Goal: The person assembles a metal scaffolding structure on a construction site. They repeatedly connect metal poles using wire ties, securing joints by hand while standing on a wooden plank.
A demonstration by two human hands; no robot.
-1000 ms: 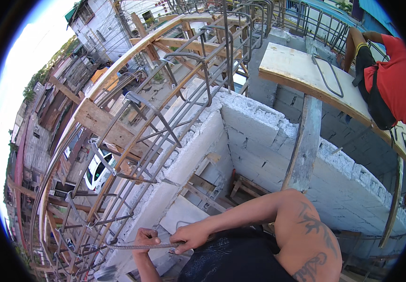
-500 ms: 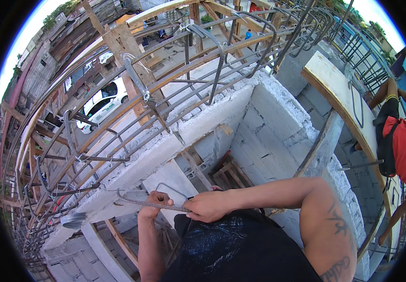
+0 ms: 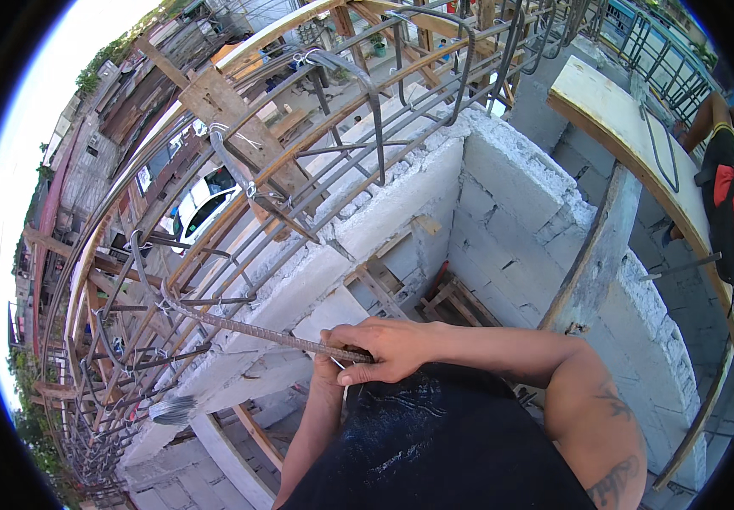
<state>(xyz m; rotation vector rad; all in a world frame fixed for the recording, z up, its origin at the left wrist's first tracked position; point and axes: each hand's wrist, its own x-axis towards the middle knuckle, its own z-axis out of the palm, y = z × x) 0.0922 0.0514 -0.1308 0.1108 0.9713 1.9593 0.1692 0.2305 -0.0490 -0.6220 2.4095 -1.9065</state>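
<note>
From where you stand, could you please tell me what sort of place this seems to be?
It looks like a building site, seen from high up: bare concrete-block walls with rough, unfinished tops, a cage of tied steel bars along a curved edge, and a wood-edged board.

Bar (image 3: 248,327): near end hidden in right hand (image 3: 391,347). Left hand (image 3: 325,371): fingers mostly covered by right hand. Left forearm (image 3: 307,446): cut off by lower edge. Car (image 3: 211,206): partly behind cage (image 3: 379,136). Co-worker (image 3: 721,191): cut off by right rim.
</note>
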